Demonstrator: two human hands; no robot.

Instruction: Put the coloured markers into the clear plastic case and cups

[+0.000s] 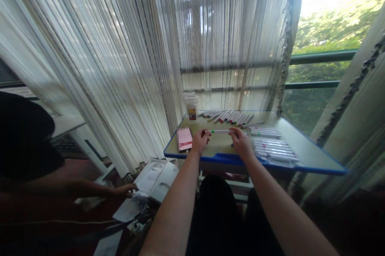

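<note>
Holding one white marker (221, 131) crosswise above desk (313, 154), both hands closed on it.
Pinching the end near the green band (213, 131) with left hand (201, 140), the other end with right hand (240, 142). Facing loose markers (230, 117) in a row at the far side, near clear container (191, 108). Working with phone (185, 139) just beside left hand, packed markers (273, 144) just beside right.

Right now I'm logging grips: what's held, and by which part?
A white marker with a green band, held near opposite ends by the two hands.
</note>
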